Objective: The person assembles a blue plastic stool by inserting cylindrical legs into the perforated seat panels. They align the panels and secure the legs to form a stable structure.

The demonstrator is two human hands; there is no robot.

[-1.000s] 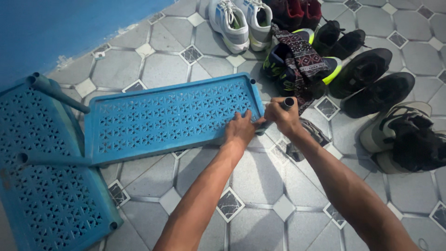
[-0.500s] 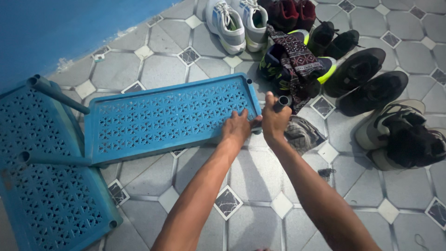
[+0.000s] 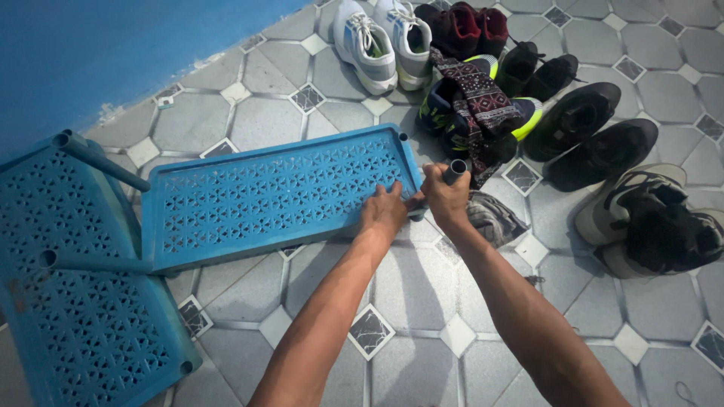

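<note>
- Since the earlier frames, the right hand (image 3: 446,197) has drawn in from just beyond the panel's corner to rest close against it, the tube now standing nearer upright; the left hand (image 3: 385,212) has stayed pressed at the same corner.
- Blue perforated panel (image 3: 279,197): flat plastic shelf with raised rim, lying on the tiled floor (image 3: 422,294). Long axis runs left to right, tilted slightly up toward the right. Its near right corner lies directly under both hands.
- Grey tube (image 3: 455,170): short, hollow, open end up, projecting from the top of the right fist. It sits just beside the panel's right corner socket; whether it is seated there cannot be told.
- Left hand: fingers spread flat, palm down on the panel's right end, gripping nothing, holding the panel steady.
- Right hand: closed in a full fist round the tube, the nearer hand to the corner socket.
- Second blue panel (image 3: 83,332): same pattern, at left, with two grey tubes already standing out of it, one upper (image 3: 102,160), one lower (image 3: 90,261) that reaches to the first panel's left end.
- Shoes: white pair (image 3: 381,41), dark red pair (image 3: 464,26), black pair (image 3: 592,132), sandals (image 3: 648,222), grouped at the right, well apart from the panel's left end.
- Patterned cloth (image 3: 475,98): draped over yellow-trimmed shoes just beyond the right hand.
- Blue wall (image 3: 98,53): upper left.
</note>
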